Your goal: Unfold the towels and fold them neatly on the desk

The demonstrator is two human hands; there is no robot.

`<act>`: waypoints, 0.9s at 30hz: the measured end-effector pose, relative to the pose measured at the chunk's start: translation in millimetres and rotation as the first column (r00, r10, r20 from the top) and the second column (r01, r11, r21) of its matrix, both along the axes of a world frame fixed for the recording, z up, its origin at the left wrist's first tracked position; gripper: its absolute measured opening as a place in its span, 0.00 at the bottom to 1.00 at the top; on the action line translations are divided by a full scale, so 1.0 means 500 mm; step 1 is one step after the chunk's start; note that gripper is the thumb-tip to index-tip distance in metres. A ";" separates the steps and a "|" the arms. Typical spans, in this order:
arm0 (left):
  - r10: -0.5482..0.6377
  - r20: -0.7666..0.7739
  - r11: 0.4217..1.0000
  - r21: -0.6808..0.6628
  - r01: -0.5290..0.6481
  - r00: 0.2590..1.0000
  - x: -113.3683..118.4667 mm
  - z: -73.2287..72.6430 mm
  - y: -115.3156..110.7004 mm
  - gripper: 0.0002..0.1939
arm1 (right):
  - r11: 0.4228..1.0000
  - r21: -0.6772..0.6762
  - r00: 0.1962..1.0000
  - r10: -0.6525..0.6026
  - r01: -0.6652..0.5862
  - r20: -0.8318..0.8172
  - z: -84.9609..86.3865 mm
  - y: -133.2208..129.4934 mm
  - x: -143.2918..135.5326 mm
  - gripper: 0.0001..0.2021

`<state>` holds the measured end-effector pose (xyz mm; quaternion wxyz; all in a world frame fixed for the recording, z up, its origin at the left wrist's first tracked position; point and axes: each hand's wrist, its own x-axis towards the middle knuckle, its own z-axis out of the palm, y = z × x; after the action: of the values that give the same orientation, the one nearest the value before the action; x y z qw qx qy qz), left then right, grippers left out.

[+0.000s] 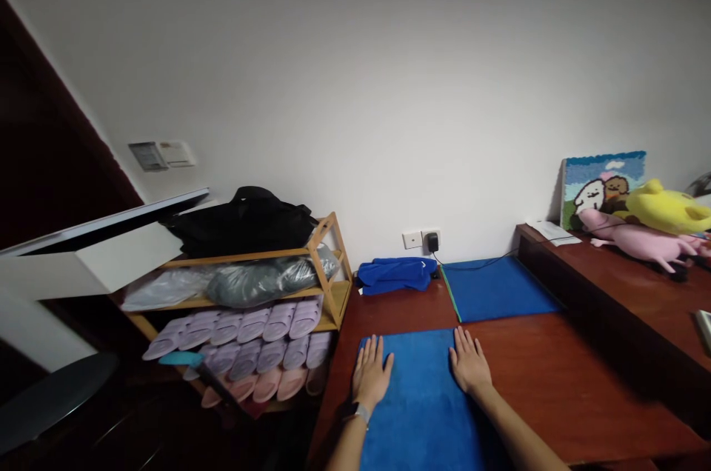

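Note:
A blue towel (416, 397) lies spread on the reddish-brown wooden table (561, 382), its near end running out of view at the bottom. My left hand (371, 373) rests flat on the towel's far left corner, fingers stretched forward. On the far right corner, my right hand (469, 360) lies flat too, its thumb pointing inward over the cloth. Behind them, against the wall, a darker blue folded cloth (500, 289) with a green edge lies flat. A bunched blue cloth (395, 275) sits left of it.
Left of the table stands a wooden rack (327, 286) with rows of slippers (278, 319) and a black bag (244, 223) on top. A black plug (432, 241) trails its cable over the folded cloth. On the raised right ledge lie plush toys (638, 238) beside a picture (605, 182).

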<state>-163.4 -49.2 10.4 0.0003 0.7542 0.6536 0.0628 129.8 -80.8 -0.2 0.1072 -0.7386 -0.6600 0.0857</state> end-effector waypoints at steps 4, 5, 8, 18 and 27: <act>0.016 0.002 0.999 0.028 -0.016 1.000 -0.042 -0.016 0.014 0.36 | 1.000 0.000 1.000 0.015 -0.015 -0.004 0.000 0.013 -0.008 0.35; 0.017 0.008 0.999 0.031 -0.017 1.000 -0.043 -0.021 0.016 0.36 | 1.000 0.002 1.000 0.014 -0.014 -0.005 -0.001 0.016 -0.009 0.35; 0.015 0.020 0.999 0.039 -0.016 1.000 -0.041 -0.027 0.021 0.36 | 1.000 0.004 1.000 0.017 -0.017 0.001 -0.004 0.021 -0.008 0.34; -0.070 0.067 0.994 0.084 0.064 0.995 0.085 0.031 -0.004 0.33 | 0.999 -0.023 0.999 0.031 -0.030 0.022 0.018 0.012 -0.010 0.35; -0.330 0.164 0.944 0.047 0.327 0.930 0.251 -0.020 -0.074 0.34 | 0.998 -0.009 0.996 0.066 -0.066 0.053 0.009 0.010 -0.003 0.34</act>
<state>-37.7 -85.9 0.5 0.0593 0.8447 0.5154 0.1318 128.4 -75.8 4.5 0.0837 -0.7189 -0.6863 0.0718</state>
